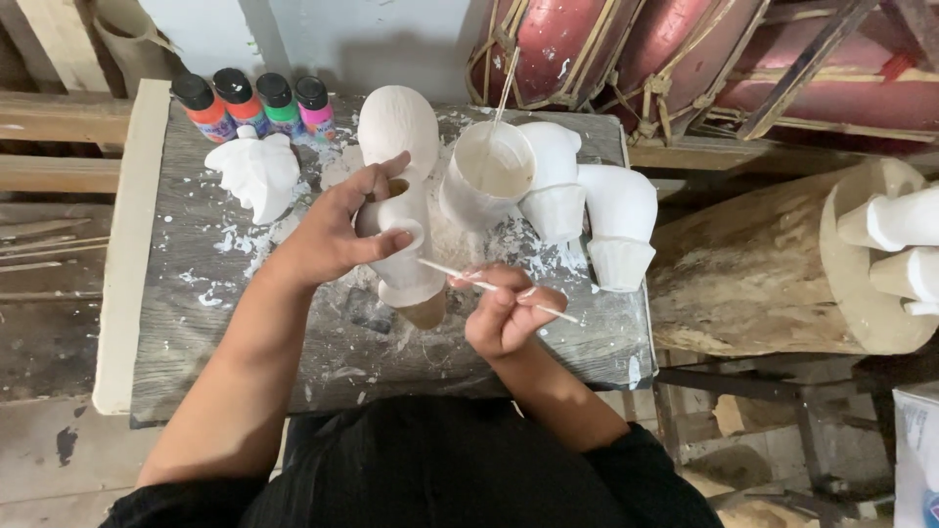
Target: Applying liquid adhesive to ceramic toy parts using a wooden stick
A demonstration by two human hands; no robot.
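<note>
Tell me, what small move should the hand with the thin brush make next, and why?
Probably ease the thin brush tip leftward onto the white figure. The right hand holds the brush with its tip just beside the figure, which the left hand grips steady, and its lower end looks unpainted.

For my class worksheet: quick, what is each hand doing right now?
Left hand: closed on the white carved figure.
Right hand: closed on a thin white brush.

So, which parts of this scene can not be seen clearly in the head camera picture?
- Tip of the thin white brush: hidden behind the tall white-painted wooden figure.
- Figure's middle: covered by the left hand.
- Brush handle's middle: wrapped by the right hand.
- White carved pieces on the log stump: cut off by the right edge.
- Four small paint bottles: labels too small.
</note>
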